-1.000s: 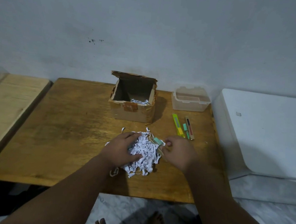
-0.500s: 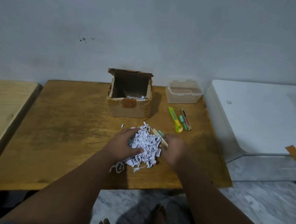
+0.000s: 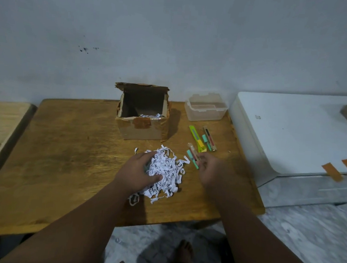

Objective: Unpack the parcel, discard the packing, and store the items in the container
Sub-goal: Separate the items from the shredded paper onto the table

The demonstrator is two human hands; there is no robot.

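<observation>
An open cardboard parcel box (image 3: pixel 142 127) stands at the back of the wooden table (image 3: pixel 68 154), with a few paper shreds inside. A pile of white shredded paper (image 3: pixel 165 169) lies in front of it, and my left hand (image 3: pixel 140 174) rests on the pile's left side, fingers curled into it. My right hand (image 3: pixel 209 170) pinches two slim items, a teal one and a wooden one (image 3: pixel 193 157), just right of the pile. A green-yellow utility knife (image 3: pixel 195 138) and two more slim items (image 3: pixel 208 141) lie further back. A clear plastic container (image 3: pixel 206 109) stands open at the back right.
A white cabinet (image 3: pixel 295 135) sits close against the table's right edge, with strips of brown tape (image 3: pixel 332 172) on its front lip. A lighter wooden surface (image 3: pixel 2 123) adjoins on the left. Grey wall behind. My bare feet show on the marble floor below.
My right hand has pulled the two slim items out of the shredded paper and moved them to the right. The left hand stays on the pile. The camera has shifted slightly.
</observation>
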